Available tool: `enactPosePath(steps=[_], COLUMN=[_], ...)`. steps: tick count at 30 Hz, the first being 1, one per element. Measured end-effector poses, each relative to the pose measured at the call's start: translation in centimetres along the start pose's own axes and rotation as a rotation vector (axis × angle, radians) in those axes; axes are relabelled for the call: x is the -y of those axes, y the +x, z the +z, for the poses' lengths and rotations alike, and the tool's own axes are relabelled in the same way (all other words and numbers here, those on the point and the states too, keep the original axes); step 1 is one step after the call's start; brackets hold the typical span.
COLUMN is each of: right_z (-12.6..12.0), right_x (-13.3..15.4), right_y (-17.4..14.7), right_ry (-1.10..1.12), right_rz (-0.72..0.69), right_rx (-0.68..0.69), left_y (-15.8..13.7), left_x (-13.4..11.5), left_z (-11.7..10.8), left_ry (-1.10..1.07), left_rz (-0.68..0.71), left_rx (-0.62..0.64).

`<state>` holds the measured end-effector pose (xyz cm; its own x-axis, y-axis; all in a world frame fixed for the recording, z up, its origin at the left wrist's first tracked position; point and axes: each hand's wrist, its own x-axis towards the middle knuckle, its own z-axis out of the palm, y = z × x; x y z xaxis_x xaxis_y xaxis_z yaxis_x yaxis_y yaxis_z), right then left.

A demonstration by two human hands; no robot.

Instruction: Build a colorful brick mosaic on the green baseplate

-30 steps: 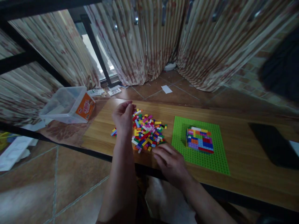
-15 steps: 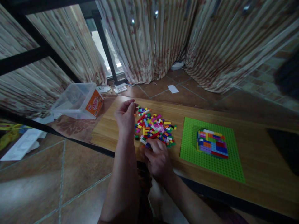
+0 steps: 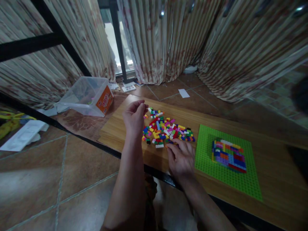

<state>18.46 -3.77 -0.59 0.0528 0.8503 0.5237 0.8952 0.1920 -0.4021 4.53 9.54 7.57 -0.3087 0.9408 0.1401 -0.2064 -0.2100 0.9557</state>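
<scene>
A loose pile of small toy building bricks in many colours lies on the wooden table. At the pile's left side is my left hand, raised a little, thumb and fingers pinched together; whatever they hold is hidden. My right hand rests at the near right edge of the pile, its fingers bent down among the bricks with thumb and forefinger close together. What lies between those fingertips is too small to make out. Right of it, a multicoloured block of joined bricks sits on a green studded baseplate.
A clear plastic bin with an orange label stands beyond the table's left end. The wooden tabletop has a dark front edge. A dark flat object lies at the far right. Striped curtains hang behind.
My right hand has moved right along the near edge of the pile, exposing a white brick and others there. My left hand keeps its pinch. The whole view has shifted slightly.
</scene>
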Motion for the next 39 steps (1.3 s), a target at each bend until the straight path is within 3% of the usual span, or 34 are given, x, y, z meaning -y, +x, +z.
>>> enactPosePath(steps=[8,16,20,23,27,32,36,39], right_z=[0.9,1.1,-0.1,-1.8,-3.8,-4.5,-4.6,-4.8], right_x=[1.4,1.7,1.9,1.3,-0.7,-3.5,-5.1,-5.6], right_y=[0.4,0.5,1.1,1.7,2.5,3.0,3.1,3.2], right_ry=[-0.031,0.043,0.194,0.334,0.468,0.718,0.792,0.771], right_rz=[-0.129,-0.083,-0.072,0.047,0.342,0.667,0.732,0.73], right_rx=[0.128,0.137,0.086,0.013,-0.098,-0.261,-0.356,-0.408], left_y=[0.1,0.0,-0.2,-0.6,-2.0,-5.2,-8.0,-9.2], left_x=[-0.1,0.0,0.0,0.3,1.4,2.6,2.9,2.9], left_z=[-0.4,-0.3,0.0,0.8,2.6,5.3,6.9,7.7], left_ry=[0.029,0.046,0.045,0.072,0.174,0.317,0.326,0.276], left_rz=[-0.016,-0.034,-0.063,-0.101,-0.112,-0.081,-0.218,-0.366], left_rx=[-0.009,0.003,0.033,0.09,0.272,0.653,0.944,0.99])
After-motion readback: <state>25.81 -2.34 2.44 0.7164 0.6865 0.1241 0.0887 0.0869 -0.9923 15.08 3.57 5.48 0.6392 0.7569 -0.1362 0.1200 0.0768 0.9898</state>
